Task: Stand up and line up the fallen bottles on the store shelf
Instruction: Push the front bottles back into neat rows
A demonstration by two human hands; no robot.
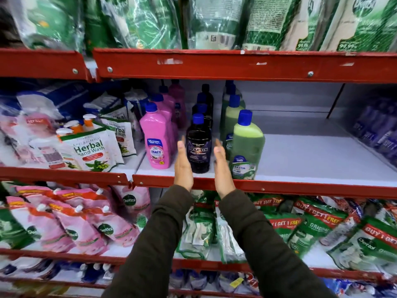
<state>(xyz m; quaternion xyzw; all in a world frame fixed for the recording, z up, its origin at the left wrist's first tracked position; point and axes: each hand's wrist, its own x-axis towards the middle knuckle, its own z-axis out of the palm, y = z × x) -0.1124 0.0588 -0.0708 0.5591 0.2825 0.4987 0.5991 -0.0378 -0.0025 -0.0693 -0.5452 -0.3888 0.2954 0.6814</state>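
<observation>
On the white middle shelf [300,160] stand three rows of blue-capped bottles, all upright, running front to back. The front pink bottle [156,138] leads the left row. The front dark bottle [198,145] leads the middle row. The front green bottle [247,147] leads the right row. My left hand [183,166] is flat and open just left of the dark bottle. My right hand [222,168] is flat and open just right of it. Neither palm clearly touches the bottle.
Herbal hand wash pouches [90,151] crowd the shelf to the left. Purple packs [378,130] lie at the far right, with bare white shelf between them and the green row. A red shelf lip [279,187] runs along the front. Pouches fill the shelves above and below.
</observation>
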